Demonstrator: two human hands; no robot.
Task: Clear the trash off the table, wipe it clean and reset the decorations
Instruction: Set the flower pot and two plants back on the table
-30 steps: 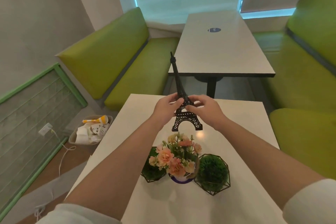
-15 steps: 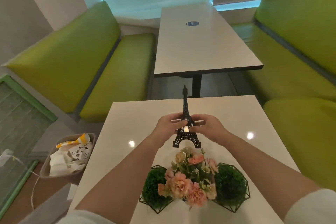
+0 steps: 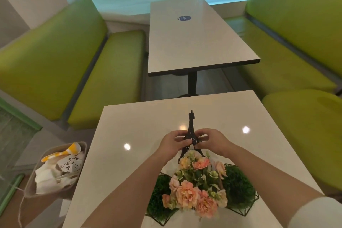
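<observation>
A person's left hand and right hand pinch a black Eiffel Tower model upright above the white table, just behind the pink flower bouquet, whose blooms could likely snag its legs and tip it.

Left hand, right hand pinching together.

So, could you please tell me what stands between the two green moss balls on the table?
In the head view, a bouquet of peach and pink flowers stands between the left moss ball and the right moss ball, overlapping both.
</observation>
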